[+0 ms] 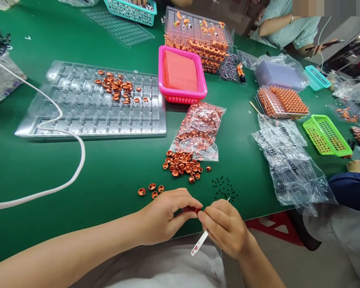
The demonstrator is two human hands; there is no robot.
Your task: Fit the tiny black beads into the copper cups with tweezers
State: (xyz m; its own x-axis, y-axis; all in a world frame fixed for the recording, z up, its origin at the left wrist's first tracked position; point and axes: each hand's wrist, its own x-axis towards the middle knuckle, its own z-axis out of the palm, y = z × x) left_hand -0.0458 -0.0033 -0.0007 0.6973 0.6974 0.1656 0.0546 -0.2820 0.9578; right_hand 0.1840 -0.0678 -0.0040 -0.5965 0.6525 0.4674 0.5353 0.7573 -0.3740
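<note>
Though in left hand (169, 213), reddish piece (194, 209) half-hidden.

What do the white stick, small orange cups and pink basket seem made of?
White stick: perhaps plastic, smooth and opaque under reddish marks. Orange cups: shiny plastic or coated metal; highlights leave it open. Pink basket: likely moulded plastic, smooth-rimmed with perforated sides.
</note>
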